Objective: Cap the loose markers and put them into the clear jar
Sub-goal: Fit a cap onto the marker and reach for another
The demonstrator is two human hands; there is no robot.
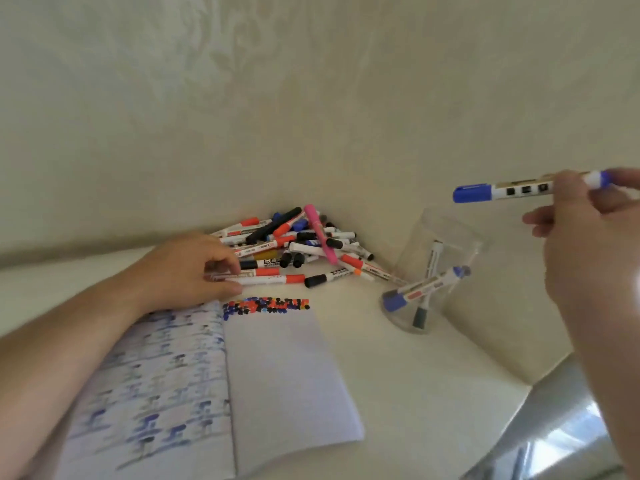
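Note:
A heap of markers [298,242] with red, black, blue and pink caps lies against the wall at the back of the table. My left hand [194,268] rests at the heap's left end, and its fingers pinch a red-capped marker [266,279] that lies flat. My right hand [588,237] is raised at the right and grips a capped blue marker [502,192] by its rear end, held level above and right of the clear jar [433,271]. The jar stands right of the heap with a few markers in it.
An open notebook [277,375] lies in front of the heap, with blue marks on its left page and coloured dots along the top of the right page. The wall closes off the back and right. A shiny grey surface [554,427] shows at the lower right.

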